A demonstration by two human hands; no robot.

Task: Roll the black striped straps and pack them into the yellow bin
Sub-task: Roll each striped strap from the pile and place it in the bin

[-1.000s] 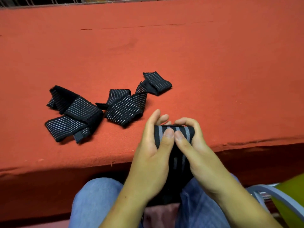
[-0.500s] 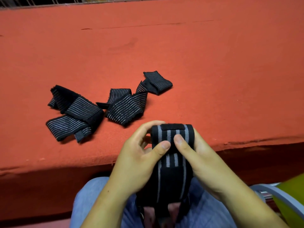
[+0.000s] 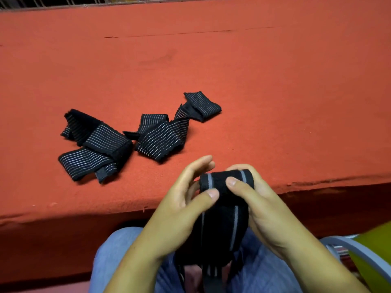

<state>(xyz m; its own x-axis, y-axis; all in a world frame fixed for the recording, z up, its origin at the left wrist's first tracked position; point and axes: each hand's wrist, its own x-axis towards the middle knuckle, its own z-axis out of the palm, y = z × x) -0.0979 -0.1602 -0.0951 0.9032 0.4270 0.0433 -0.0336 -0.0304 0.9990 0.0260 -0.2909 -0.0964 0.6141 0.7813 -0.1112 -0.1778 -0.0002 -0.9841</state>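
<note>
Two hands, left hand and right hand, grip one strap above the lap; roll sits thicker than half a second ago. Loose straps wait on tabletop; yellow bin at right.

An orange-red felt cover spreads over the table, its near edge frayed. A wire grille runs along the far side. A grey chair arm curves at lower right.
</note>
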